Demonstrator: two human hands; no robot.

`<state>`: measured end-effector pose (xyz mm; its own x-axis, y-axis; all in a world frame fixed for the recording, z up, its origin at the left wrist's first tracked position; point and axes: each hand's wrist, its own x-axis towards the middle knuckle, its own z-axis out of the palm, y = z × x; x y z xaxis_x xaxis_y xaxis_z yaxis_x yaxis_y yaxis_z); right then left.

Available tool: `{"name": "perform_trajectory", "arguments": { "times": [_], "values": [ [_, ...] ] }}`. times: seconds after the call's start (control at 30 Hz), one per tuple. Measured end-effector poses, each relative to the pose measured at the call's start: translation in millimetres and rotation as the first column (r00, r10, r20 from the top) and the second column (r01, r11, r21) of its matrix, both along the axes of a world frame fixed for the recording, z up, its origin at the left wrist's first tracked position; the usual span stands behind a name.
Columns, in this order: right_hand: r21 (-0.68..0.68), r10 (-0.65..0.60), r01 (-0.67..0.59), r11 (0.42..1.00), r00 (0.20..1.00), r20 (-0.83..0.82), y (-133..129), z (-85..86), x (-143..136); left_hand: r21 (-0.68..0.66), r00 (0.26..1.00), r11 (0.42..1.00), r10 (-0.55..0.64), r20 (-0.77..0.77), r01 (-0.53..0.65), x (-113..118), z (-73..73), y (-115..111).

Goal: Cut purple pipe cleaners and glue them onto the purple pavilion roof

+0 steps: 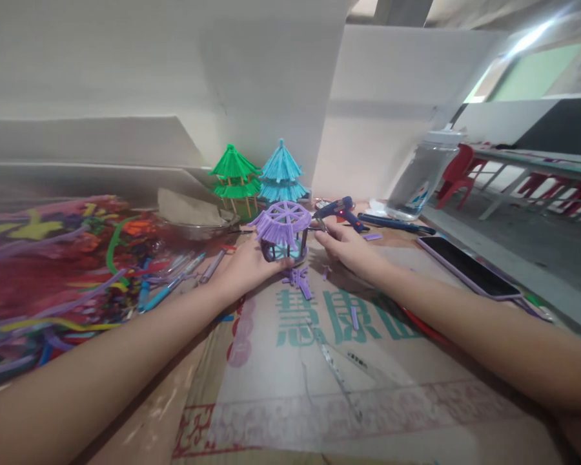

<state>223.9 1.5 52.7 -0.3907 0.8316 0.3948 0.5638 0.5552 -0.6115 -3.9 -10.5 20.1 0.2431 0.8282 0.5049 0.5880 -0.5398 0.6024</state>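
Note:
My left hand (254,261) grips the base of a small purple pavilion (285,223) from the left, its thumb along the lower front. Purple strips hang from the left and front of its round roof frame; the right side shows bare spokes. Just right of the pavilion is my right hand (341,242), its thumb and fingers brought together near the roof's edge; whatever they may hold is too small to make out. Cut purple pieces (301,281) lie below the pavilion. A blue glue gun (339,208) with a red light rests behind my right hand.
Green (233,177) and light blue (281,173) model pavilions stand behind. Colourful craft stems (77,278) pile up at left, near a bowl (193,223). At right are a phone (469,265), a clear plastic container (423,174) and a dark long tool (397,223).

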Motion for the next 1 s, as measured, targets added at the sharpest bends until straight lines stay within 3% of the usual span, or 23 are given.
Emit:
{"name": "perform_trajectory", "arguments": {
  "times": [0.13, 0.3, 0.43, 0.53, 0.7, 0.8, 1.0],
  "values": [
    [-0.039, 0.137, -0.139, 0.990, 0.990, -0.045, -9.7, -3.3, 1.7, 0.020, 0.995, 1.000, 0.018, -0.102, -0.016, -2.3, 0.8, -1.6],
    [0.245, 0.035, -0.016, 0.969, 0.997, -0.075, -20.2, -1.7, 13.1, 0.075, 0.979, 0.996, 0.057, -0.194, -0.043, -8.0, -0.8, -7.3],
    [0.435, 0.089, -0.119, 0.892, 0.992, 0.088, -25.1, 0.9, 19.0, 0.117, 0.969, 0.991, 0.090, -0.229, -0.064, -10.9, -2.2, -5.7],
    [0.409, 0.103, -0.173, 0.896, 0.977, 0.188, -27.2, 0.4, 16.5, 0.144, 0.967, 0.988, 0.087, -0.241, -0.053, -11.3, -2.4, -3.0],
    [0.331, -0.021, -0.088, 0.939, 0.950, 0.311, -26.1, -1.8, 13.4, 0.134, 0.975, 0.991, 0.045, -0.218, -0.016, -9.6, 0.0, -3.1],
    [0.349, -0.070, -0.056, 0.935, 0.938, 0.338, -24.7, -2.9, 14.1, 0.119, 0.979, 0.993, 0.025, -0.202, -0.001, -8.3, 1.3, -3.3],
    [0.378, -0.046, -0.093, 0.921, 0.938, 0.344, -24.5, -4.1, 13.1, 0.140, 0.977, 0.990, 0.022, -0.210, 0.008, -10.8, -2.9, 0.7]
  ]
}}
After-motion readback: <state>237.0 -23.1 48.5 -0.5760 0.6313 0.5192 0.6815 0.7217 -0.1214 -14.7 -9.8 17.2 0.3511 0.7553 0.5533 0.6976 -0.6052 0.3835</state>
